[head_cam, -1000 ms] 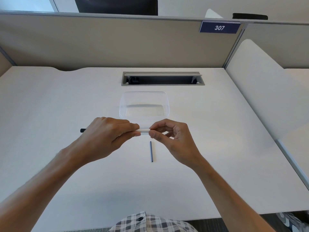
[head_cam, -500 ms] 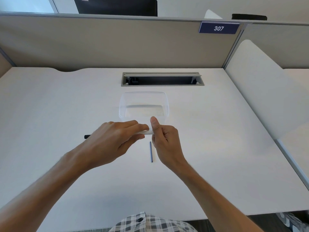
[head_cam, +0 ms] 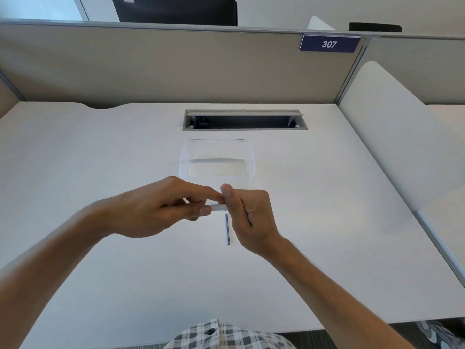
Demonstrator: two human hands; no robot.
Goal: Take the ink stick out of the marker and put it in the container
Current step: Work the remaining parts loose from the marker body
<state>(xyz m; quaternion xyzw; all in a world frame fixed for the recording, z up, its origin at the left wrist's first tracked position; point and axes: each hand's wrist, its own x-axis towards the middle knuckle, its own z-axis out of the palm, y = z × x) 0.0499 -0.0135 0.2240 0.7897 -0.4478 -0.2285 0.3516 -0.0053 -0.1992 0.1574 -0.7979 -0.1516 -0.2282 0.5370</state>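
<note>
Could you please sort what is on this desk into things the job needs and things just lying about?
For the job:
- marker, held by the left hand and right hand
- ink stick on the desk
- container

Just there:
- cable slot
- 307 sign
- partition

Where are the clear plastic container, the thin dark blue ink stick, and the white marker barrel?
clear plastic container (head_cam: 217,141): head view, far rim.
thin dark blue ink stick (head_cam: 227,229): head view, mid-length, lying on the desk.
white marker barrel (head_cam: 218,207): head view, exposed section between the hands.
</note>
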